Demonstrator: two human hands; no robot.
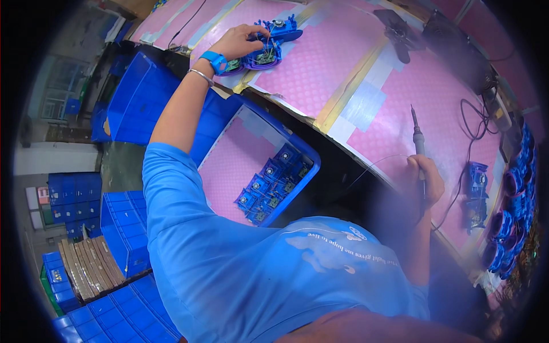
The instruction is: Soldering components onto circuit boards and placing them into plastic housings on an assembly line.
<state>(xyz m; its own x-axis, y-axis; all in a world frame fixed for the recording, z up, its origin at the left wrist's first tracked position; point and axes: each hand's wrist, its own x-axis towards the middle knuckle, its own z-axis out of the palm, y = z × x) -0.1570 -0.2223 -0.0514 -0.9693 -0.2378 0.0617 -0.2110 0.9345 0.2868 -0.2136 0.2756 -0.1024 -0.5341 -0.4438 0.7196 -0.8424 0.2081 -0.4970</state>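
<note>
At the far edge of the pink-covered table, my left hand (243, 41) reaches over an opened blue plastic housing (280, 27) with thin wires. Its thumb and fingers are pinched together near the wires; what they grip is too small to make out. Beside them lie a green circuit board (266, 57) in a purple-rimmed half and another similar half. On the right, my right hand (430, 178) is closed around a grey soldering iron (418, 137), its tip pointing away from me. A thin, solder-like wire (377, 164) trails left from near that hand's fingers.
A blue crate (311, 157) before me carries a pink board with several wired blue units (269, 186). More units (476, 194) and blue-purple housings (503, 228) line the right edge. A black cable (466, 166) crosses the table's right side. Blue bins (128, 228) stand left.
</note>
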